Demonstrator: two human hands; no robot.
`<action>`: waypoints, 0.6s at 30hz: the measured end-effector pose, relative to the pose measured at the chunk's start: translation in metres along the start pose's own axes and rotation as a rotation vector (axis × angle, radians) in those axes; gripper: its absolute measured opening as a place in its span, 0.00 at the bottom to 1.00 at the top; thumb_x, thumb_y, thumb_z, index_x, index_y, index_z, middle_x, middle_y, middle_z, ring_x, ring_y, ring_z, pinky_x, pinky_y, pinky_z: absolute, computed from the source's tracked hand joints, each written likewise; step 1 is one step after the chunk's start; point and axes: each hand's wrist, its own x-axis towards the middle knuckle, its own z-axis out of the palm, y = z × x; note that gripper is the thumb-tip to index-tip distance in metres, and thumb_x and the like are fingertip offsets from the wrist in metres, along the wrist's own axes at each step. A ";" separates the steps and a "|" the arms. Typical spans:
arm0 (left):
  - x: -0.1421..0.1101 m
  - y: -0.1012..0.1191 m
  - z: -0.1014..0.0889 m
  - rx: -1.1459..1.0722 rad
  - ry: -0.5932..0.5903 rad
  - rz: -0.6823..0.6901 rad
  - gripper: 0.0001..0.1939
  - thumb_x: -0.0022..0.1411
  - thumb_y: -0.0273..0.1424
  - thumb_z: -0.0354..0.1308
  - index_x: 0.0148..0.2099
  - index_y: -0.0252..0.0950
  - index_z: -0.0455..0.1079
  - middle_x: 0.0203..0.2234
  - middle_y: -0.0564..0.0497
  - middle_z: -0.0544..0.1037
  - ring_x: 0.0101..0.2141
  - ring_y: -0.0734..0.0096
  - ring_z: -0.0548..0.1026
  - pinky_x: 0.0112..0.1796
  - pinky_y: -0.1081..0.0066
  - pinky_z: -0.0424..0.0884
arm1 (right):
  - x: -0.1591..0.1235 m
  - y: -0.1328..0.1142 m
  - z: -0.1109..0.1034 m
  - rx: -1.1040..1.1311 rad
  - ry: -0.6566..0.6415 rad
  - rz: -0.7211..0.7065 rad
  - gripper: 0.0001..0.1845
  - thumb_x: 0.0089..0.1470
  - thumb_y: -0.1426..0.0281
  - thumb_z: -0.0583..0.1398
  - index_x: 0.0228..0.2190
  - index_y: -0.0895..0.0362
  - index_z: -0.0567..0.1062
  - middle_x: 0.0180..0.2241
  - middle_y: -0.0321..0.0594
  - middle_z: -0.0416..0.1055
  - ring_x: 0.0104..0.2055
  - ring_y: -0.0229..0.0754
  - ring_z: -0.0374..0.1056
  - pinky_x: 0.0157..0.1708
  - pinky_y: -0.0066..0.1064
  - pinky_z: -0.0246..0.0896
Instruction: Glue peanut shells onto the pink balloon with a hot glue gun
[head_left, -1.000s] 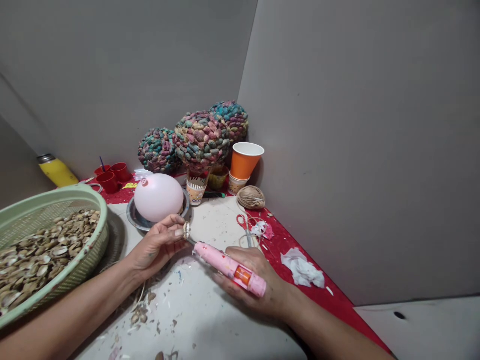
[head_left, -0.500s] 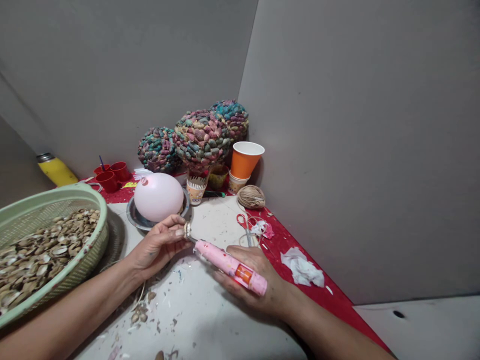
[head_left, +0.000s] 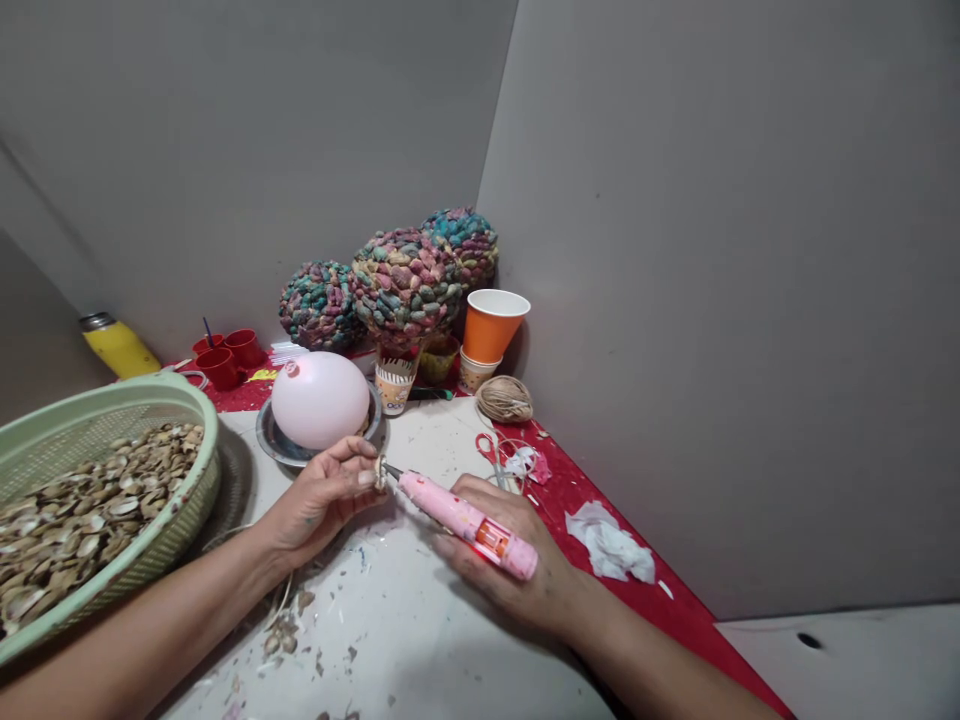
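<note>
Between thumb and fingers, my left hand pinches a small shell, seen edge-on. My right hand is wrapped round a pink glue gun, whose dark nozzle points left and meets the shell or comes very close to it. An orange patch shows on the gun's side. Just beyond my left hand, a pale pink balloon rests in a grey metal bowl. To the left, a green plastic basket holds many shell halves.
Behind stand several colourful shell-covered balls, an orange paper cup and red mugs. A twine ball, red scissors and crumpled tissue lie on the right. A yellow bottle leans far left. Scraps litter the table.
The whole view has shifted slightly down and right. The glue gun's nozzle has moved a little on the shell, which my left hand has turned slightly. Both hands keep their holds.
</note>
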 end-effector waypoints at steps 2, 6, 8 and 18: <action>0.000 0.000 0.000 0.015 -0.004 0.000 0.16 0.53 0.25 0.72 0.42 0.34 0.71 0.30 0.54 0.78 0.31 0.76 0.77 0.38 0.73 0.77 | 0.000 0.001 0.000 0.010 0.002 0.024 0.15 0.64 0.64 0.58 0.26 0.55 0.63 0.26 0.33 0.60 0.28 0.37 0.58 0.30 0.30 0.53; 0.000 0.000 0.000 0.023 -0.013 0.001 0.16 0.52 0.25 0.72 0.41 0.34 0.70 0.30 0.54 0.78 0.31 0.76 0.77 0.38 0.74 0.76 | -0.001 0.003 0.001 0.012 0.003 0.059 0.16 0.64 0.65 0.58 0.26 0.55 0.63 0.25 0.33 0.59 0.27 0.36 0.58 0.29 0.30 0.52; -0.001 -0.001 0.001 0.024 -0.011 0.002 0.16 0.52 0.25 0.72 0.41 0.34 0.71 0.30 0.54 0.78 0.31 0.76 0.77 0.38 0.74 0.76 | -0.001 0.002 0.001 0.009 -0.003 0.054 0.16 0.64 0.65 0.58 0.26 0.55 0.63 0.25 0.33 0.59 0.27 0.36 0.57 0.29 0.30 0.51; -0.001 -0.001 0.001 0.034 0.004 -0.006 0.17 0.51 0.25 0.73 0.40 0.34 0.71 0.30 0.54 0.78 0.31 0.76 0.77 0.37 0.73 0.76 | -0.001 0.002 0.000 0.020 0.012 0.025 0.17 0.64 0.66 0.58 0.24 0.54 0.60 0.24 0.32 0.58 0.26 0.37 0.56 0.28 0.31 0.50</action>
